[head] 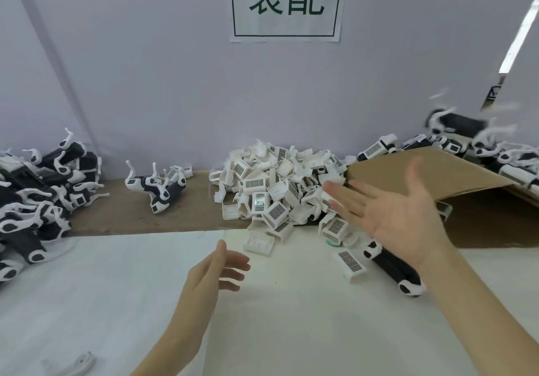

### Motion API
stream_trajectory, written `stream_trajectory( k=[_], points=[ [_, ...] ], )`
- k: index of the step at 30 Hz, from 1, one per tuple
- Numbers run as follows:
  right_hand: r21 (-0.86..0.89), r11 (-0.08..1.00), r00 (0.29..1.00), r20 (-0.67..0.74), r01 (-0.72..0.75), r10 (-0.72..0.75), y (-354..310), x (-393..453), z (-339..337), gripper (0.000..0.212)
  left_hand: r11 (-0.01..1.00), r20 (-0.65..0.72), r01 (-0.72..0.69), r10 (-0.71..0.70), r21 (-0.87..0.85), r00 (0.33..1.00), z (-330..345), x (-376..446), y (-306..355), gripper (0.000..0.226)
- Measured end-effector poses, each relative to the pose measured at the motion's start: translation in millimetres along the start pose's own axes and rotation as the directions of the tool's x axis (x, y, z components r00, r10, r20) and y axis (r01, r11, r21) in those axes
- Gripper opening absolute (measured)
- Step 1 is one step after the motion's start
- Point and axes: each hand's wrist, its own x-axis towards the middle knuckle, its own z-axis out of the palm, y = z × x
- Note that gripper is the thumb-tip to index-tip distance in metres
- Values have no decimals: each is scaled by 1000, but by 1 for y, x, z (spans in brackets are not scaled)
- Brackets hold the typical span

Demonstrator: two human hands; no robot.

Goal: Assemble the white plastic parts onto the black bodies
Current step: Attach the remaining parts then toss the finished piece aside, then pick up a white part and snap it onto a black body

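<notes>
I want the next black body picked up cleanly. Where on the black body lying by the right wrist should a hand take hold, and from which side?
Probably grip the black body around its bare dark barrel, between the two white ends. It lies flat and slanted on the white table, so coming from above with fingers across the barrel looks easiest. The right hand, open above it, is nearest.

Premises: small assembly workstation in a factory. Evidence: printed sign (287, 3) reading 装配 fixed to the partition wall; bulk heap of white plastic parts (277, 189) at the counter's (116, 288) rear edge; piles of black bodies (38, 197) at its left and right ends.
</notes>
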Motion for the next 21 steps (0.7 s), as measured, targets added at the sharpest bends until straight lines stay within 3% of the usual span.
stream_trajectory(
  k=[3,7,11,15,18,21],
  points=[
    [-189,981,994,-104,-50,31,34,6,-11,77,980,-55,-55,67,190,996,-1,4,-2,28],
    [-269,953,975,-207,-138,83,76,13,-28,52,886,-196,-38,144,462,970,-18,42,-13,11],
    [-346,924,972,-214,-164,93,105,21,-36,43,745,-321,150,90,650,943,-52,111,-18,43],
    [-343,922,970,-216,-178,107,112,23,-41,37,615,-401,297,34,731,915,-89,177,-17,57],
    [-321,927,967,-222,-194,125,112,25,-46,33,609,-381,312,-16,729,924,-111,208,-26,53],
    [-314,929,965,-227,-198,129,112,26,-48,34,634,-343,226,65,740,937,-116,224,-35,29]
  ],
)
